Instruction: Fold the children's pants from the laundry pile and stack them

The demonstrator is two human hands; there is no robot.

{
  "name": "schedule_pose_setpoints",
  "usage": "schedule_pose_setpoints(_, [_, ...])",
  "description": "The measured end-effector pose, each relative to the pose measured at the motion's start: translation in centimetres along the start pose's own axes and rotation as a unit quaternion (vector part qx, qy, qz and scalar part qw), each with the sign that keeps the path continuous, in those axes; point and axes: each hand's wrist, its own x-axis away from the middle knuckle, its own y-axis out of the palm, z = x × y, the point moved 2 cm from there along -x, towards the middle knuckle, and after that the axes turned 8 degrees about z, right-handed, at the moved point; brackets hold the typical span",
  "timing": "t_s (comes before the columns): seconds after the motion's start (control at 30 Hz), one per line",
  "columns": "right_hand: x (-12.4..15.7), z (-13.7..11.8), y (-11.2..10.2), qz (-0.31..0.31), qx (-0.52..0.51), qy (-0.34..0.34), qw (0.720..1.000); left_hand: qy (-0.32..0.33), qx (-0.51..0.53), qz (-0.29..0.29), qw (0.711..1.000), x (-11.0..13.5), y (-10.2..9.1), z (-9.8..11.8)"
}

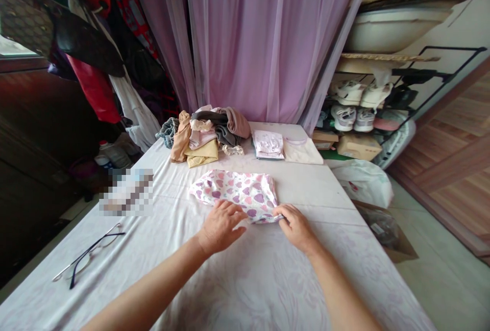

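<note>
Head view: a heart-print pink-and-white garment lies folded at mid-frame on the sheet-covered worktop, its near edge partly hidden by both hands. The left hand rests palm-down and open at that edge; the right hand curls at the lower right corner, though whether it pinches cloth cannot be told. A pixelated blur hides whatever lies left of the garment.

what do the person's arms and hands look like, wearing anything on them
The left hand and right hand are bare, with no gloves, rings or watch in view. The left forearm and right forearm show no sleeves.
</note>
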Motion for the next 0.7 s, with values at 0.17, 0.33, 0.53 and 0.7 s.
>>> schedule_pose_setpoints(0.17, [0.4, 0.0, 0.1, 0.011, 0.000, -0.025, 1.000, -0.063, 0.020, -0.033, 0.997, -1.5, 3.3, 1.6])
schedule_pose_setpoints(0.33, [0.9, 0.0, 0.1, 0.028, 0.001, -0.029, 0.999, -0.103, 0.059, -0.023, 0.993, -2.2, 3.8, 0.8])
schedule_pose_setpoints(0.53, [1.0, -0.1, 0.2, 0.031, 0.016, -0.027, 0.999, -0.098, 0.094, -0.029, 0.990, -2.3, 3.4, 0.5])
schedule_pose_setpoints(0.7, [1.0, -0.1, 0.3, 0.031, 0.022, -0.036, 0.999, -0.109, 0.124, -0.074, 0.984, -3.6, 2.7, 0.0])
